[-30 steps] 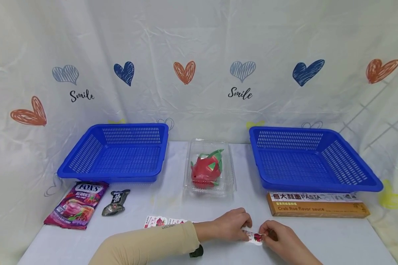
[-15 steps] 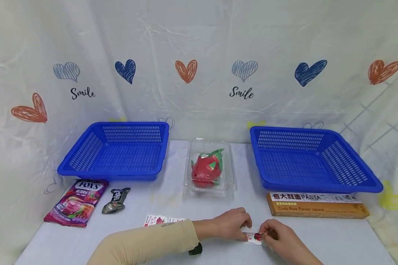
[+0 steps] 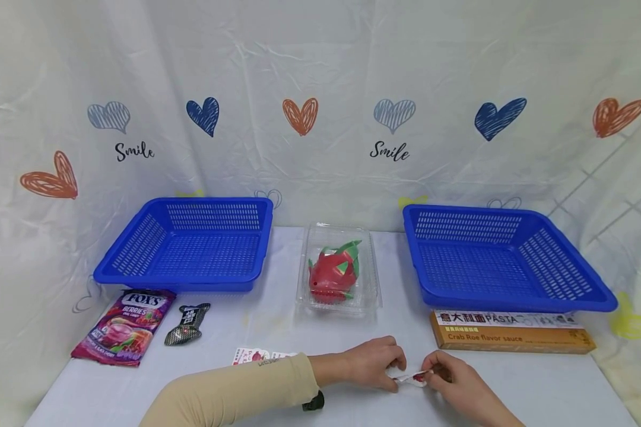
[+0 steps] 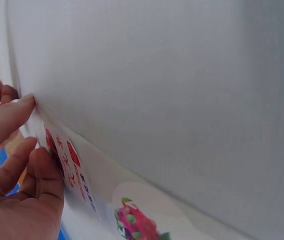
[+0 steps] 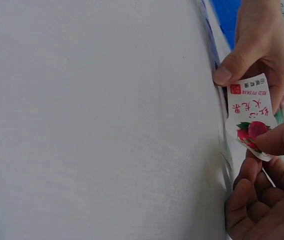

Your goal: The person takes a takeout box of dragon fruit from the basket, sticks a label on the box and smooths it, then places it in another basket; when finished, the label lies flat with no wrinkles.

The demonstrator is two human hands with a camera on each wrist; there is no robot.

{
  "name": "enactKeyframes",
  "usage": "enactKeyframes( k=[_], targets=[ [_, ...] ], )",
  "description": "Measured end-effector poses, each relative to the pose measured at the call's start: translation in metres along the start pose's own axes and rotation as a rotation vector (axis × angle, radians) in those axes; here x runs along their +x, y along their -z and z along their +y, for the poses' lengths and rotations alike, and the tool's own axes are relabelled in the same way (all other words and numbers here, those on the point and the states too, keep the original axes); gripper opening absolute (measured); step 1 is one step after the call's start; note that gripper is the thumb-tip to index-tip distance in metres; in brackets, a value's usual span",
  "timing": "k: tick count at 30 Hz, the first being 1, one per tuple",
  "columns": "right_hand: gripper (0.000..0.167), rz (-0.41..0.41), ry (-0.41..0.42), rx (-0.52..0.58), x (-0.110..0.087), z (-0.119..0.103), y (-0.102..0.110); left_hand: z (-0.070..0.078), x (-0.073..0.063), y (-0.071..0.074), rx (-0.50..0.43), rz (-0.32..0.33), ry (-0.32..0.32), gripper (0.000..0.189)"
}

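A white sticker (image 5: pixel 252 100) printed with a dragon fruit and red characters spans the two hands, bent and tilted. My right hand (image 3: pixel 456 379) pinches its fruit end between thumb and index finger. At the other end my left hand (image 3: pixel 374 362) holds the pale sticker sheet between thumb and curled fingers. Another dragon-fruit sticker (image 4: pixel 137 220) shows along that sheet in the left wrist view. More printed stickers (image 3: pixel 252 356) lie on the table, partly behind the left sleeve (image 3: pixel 240 388). Farther back, a clear plastic box (image 3: pixel 312 237) contains a red dragon fruit (image 3: pixel 328 274) with green tips.
Blue plastic baskets stand at the back left (image 3: pixel 178 281) and back right (image 3: pixel 513 302). In front of them lie a purple candy bag (image 3: pixel 123 329), a dark wrapped packet (image 3: pixel 188 325) and a pasta box (image 3: pixel 513 338). A small black object (image 3: pixel 314 402) pokes out beside the sleeve.
The sticker between the hands was flatter with its print facing up; now it is bent and tipped more edge-on. The right fingers have lifted slightly. The left hand has barely moved.
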State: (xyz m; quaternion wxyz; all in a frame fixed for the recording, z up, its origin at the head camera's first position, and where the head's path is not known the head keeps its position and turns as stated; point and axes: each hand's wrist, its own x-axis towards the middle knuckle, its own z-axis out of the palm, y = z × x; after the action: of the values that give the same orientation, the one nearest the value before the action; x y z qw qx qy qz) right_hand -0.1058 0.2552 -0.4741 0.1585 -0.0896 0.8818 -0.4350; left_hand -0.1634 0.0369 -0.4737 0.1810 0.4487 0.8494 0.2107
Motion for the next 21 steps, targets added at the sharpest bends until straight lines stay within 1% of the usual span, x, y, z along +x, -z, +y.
enactKeyframes(
  k=[3,5,8,14,17,21],
  targets=[
    [0.009,0.008,0.010,0.003,0.000,0.000,0.000,-0.001,0.000,0.000,-0.032,0.005,0.005,0.027],
    [0.010,0.019,0.020,-0.005,0.001,0.000,0.000,-0.001,-0.001,0.000,-0.072,0.024,0.011,0.026],
    [0.015,0.039,0.028,-0.015,0.001,0.000,0.001,-0.003,-0.002,-0.002,-0.152,0.078,0.015,0.022],
    [0.024,0.067,-0.037,0.000,0.001,-0.007,0.006,-0.001,-0.003,-0.004,-0.329,0.194,0.012,0.017],
    [0.026,0.090,-0.062,0.013,0.001,-0.011,0.009,0.002,-0.005,-0.002,-0.362,0.226,-0.006,0.016],
    [0.027,0.087,-0.044,0.028,0.002,-0.017,0.015,0.006,-0.009,0.001,-0.346,0.253,-0.031,0.016]
  ],
)
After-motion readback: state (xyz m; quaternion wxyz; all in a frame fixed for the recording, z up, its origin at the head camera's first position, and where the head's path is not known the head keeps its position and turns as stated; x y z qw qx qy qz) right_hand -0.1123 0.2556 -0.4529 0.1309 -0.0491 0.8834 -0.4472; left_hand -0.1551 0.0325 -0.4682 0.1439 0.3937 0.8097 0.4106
